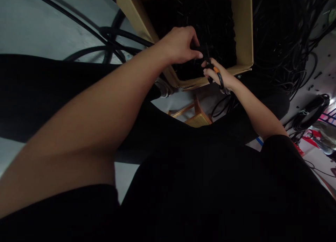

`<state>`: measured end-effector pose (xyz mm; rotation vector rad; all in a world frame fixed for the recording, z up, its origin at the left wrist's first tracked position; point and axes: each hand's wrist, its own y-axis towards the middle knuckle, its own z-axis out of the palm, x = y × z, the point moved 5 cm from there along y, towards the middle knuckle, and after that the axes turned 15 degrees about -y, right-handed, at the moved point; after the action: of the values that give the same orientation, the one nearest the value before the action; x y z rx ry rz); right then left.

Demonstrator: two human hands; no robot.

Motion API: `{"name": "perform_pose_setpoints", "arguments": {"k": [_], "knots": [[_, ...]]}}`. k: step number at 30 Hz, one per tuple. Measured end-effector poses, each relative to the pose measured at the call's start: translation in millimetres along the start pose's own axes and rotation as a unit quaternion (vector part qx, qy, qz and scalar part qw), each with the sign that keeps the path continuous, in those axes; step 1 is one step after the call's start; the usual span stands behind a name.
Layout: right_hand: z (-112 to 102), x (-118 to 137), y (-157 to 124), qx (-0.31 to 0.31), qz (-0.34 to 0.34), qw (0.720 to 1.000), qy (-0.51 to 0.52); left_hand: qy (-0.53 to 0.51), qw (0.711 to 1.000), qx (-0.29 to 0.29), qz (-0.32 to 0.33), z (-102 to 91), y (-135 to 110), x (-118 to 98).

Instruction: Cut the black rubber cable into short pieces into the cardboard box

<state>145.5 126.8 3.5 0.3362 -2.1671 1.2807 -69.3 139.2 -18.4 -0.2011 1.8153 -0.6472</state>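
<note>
My left hand (183, 46) is closed, thumb and fingers pinching a dark strip (203, 47) that looks like black rubber tubing. Its short end sticks out to the right of the fingertips. In my right hand (216, 72) is a pair of scissors (220, 80) with black and orange handles. The blades point up towards the strip, close to my left fingertips; whether they touch it is too dark to tell. Both hands are over the near part of an open cardboard box (243, 28), which holds a heap of small black pieces (210, 14).
Long black tubes (126, 33) run from the left across the grey floor (31, 28) towards my left forearm. A tangle of black tubing (286, 42) lies right of the box, with a coiled bundle (311, 112) nearer. Below the box is a wooden stool (199, 119) between my legs.
</note>
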Motion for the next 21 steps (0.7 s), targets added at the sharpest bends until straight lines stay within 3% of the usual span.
{"name": "perform_pose_setpoints", "arguments": {"k": [4,11,21], "knots": [[-4.5,10.8,0.7,-0.013,0.008,1.0,-0.007,0.007,1.0,0.014,-0.008,7.4,-3.0,-6.1],[0.4,-8.7,13.3,-0.009,-0.026,0.999,0.02,0.026,0.999,0.026,0.02,8.5,-9.4,-12.7],[-9.6,15.6,-7.9,-0.011,0.07,0.995,0.068,0.057,0.998,0.03,0.011,3.3,-13.7,-23.0]]}}
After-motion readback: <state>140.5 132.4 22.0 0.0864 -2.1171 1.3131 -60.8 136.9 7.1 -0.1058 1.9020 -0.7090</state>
